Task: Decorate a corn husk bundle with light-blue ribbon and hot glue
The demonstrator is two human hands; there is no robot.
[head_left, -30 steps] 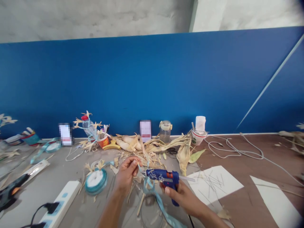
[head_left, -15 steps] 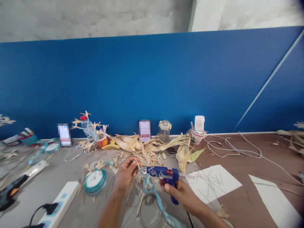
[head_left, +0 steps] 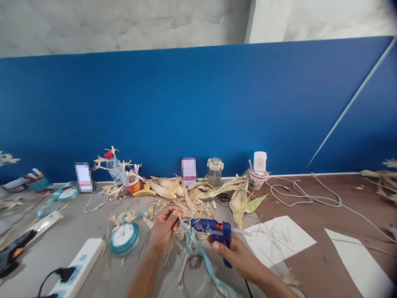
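My right hand (head_left: 231, 250) is wrapped round the grip of a blue hot glue gun (head_left: 214, 228), a glue stick (head_left: 242, 232) poking out of its back. The gun's nozzle points left, close by a light-blue ribbon (head_left: 194, 244). My left hand (head_left: 166, 227) pinches the ribbon's upper end together with what looks like a thin stem. From there the ribbon hangs in loops and trails down to the right, in front of a clear round object (head_left: 197, 275). Dry corn husks (head_left: 173, 188) and shreds lie behind both hands.
At left are a ribbon spool (head_left: 124, 238), a white power strip (head_left: 79, 265) and a second glue gun (head_left: 15, 252). Toward the back stand a phone (head_left: 189, 171), a glass jar (head_left: 214, 171) and a paper cup (head_left: 258, 180). Thin wires lie on white paper (head_left: 279, 240) at right.
The glue gun has shifted very slightly left and down in my right hand. My left hand keeps its pinch on the ribbon, almost unmoved.
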